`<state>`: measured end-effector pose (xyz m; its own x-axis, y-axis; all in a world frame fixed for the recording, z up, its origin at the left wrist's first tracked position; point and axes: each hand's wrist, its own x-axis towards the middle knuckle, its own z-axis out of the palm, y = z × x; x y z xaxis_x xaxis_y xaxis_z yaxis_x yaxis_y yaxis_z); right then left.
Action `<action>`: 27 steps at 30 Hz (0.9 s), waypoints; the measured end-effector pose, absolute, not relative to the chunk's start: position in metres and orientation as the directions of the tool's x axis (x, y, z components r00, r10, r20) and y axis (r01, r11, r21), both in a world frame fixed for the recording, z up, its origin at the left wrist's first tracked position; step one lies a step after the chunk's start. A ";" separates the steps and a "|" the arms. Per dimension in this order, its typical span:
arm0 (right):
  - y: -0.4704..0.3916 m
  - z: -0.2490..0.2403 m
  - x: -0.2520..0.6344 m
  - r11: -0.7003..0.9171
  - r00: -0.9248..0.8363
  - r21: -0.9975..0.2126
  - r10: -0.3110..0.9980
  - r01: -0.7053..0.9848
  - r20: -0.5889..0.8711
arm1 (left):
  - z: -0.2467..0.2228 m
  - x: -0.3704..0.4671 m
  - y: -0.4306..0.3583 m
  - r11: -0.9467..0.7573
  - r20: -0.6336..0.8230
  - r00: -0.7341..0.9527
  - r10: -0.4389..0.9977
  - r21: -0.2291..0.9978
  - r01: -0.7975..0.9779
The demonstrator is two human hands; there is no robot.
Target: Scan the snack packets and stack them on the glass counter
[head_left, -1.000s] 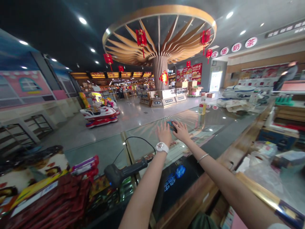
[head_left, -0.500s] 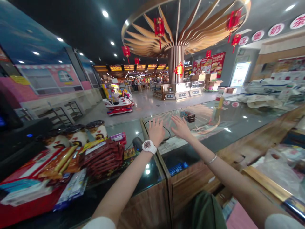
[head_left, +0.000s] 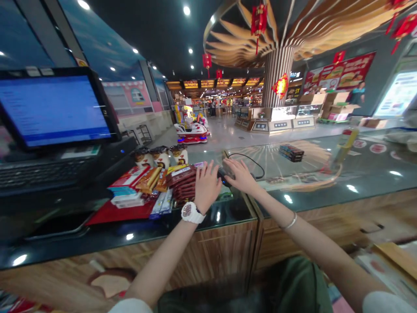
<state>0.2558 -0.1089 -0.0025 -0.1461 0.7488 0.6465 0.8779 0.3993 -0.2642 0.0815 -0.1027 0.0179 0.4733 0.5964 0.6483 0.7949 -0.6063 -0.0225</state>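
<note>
My left hand (head_left: 208, 188), with a white watch on the wrist, is open beside a stack of dark red snack packets (head_left: 183, 181). Its fingers point forward over the counter and hold nothing; I cannot tell whether they touch the nearest packets. My right hand (head_left: 241, 177), a thin bangle on its wrist, is open too, next to a small black device (head_left: 224, 174) with a cable. That device is partly hidden between the two hands, and whether the right fingers touch it cannot be made out.
Left of the packets lie golden snack packs (head_left: 150, 180), with lidded cups (head_left: 160, 157) behind. A monitor (head_left: 55, 108) and keyboard (head_left: 26, 176) stand far left. On the glass counter (head_left: 316, 174) sit a stack of small boxes (head_left: 291, 153) and a bottle (head_left: 345, 148).
The view has turned left, bringing the monitor and keyboard into sight. My hands have shifted left over the counter, closer to the snack packets and the black device. Both stay open.
</note>
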 end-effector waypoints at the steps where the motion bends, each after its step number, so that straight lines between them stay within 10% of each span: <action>1: -0.109 -0.002 0.247 0.421 -0.168 -0.258 0.745 0.870 0.646 | 0.018 0.071 -0.104 -0.593 0.660 0.452 0.600 -0.013 0.805; 27: -0.044 -0.017 0.156 0.630 -0.463 -0.170 0.702 0.758 0.542 | -0.003 -0.066 -0.070 -0.518 0.605 0.317 0.731 0.189 0.834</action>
<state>0.1557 -0.0440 -0.0172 -0.4626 0.7016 0.5419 0.7575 0.6304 -0.1695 -0.0656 -0.0702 -0.0030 0.3172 0.7305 0.6047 0.8341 -0.5184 0.1887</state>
